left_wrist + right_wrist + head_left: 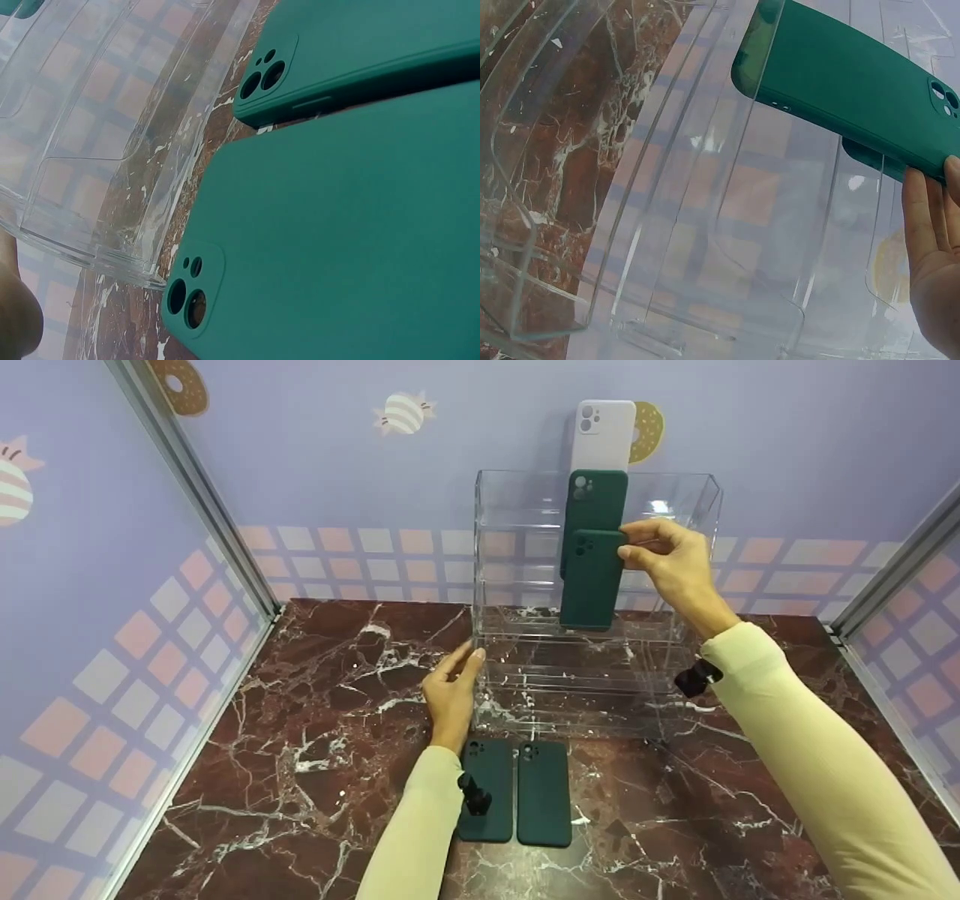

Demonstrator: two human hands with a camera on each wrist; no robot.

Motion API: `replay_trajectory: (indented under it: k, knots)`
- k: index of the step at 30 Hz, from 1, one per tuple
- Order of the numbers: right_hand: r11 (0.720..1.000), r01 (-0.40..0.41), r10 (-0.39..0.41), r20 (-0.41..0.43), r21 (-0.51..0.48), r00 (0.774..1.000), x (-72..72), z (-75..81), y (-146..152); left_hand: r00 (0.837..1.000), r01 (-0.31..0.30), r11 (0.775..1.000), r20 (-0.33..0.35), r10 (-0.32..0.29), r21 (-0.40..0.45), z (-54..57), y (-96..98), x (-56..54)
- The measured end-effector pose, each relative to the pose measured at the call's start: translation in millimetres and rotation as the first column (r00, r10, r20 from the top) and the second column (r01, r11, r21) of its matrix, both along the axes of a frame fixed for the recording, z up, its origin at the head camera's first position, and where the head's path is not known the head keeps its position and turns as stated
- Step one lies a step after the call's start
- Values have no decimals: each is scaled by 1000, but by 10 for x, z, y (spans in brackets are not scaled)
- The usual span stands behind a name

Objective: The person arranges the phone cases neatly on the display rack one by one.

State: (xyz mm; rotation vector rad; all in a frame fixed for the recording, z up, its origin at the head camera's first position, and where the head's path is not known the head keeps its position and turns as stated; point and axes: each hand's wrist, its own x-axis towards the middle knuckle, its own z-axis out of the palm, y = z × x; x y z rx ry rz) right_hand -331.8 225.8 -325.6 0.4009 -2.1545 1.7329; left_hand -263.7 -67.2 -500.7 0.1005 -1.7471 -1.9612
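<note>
My right hand (675, 562) pinches the upper right edge of a dark green phone case (590, 585) between thumb and fingers. Its lower end stands in a tier of a clear acrylic display rack (517, 679), as the right wrist view also shows. Another green phone case (600, 499) stands in the tier behind, partly covered by the held one. Above it rises a white phone case (602, 442) at the rack's top. Low on the rack's left side, my left hand (450, 690) rests against the edge with its fingers fairly straight.
Two more green phone cases lie flat in front of the rack: the left one (491, 757) partly under my left forearm, the right one (545, 802) beside it. All stands on a dark red marbled table (315, 802), with patterned panels (337, 457) behind and at both sides.
</note>
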Motion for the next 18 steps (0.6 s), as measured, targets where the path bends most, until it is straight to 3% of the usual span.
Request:
replay_trajectory:
  k: [18]
  knots:
    - [999, 12, -14, 38, 53, 999, -10, -66, 3, 1000, -8, 1000, -4, 8, -6, 1, 26, -6]
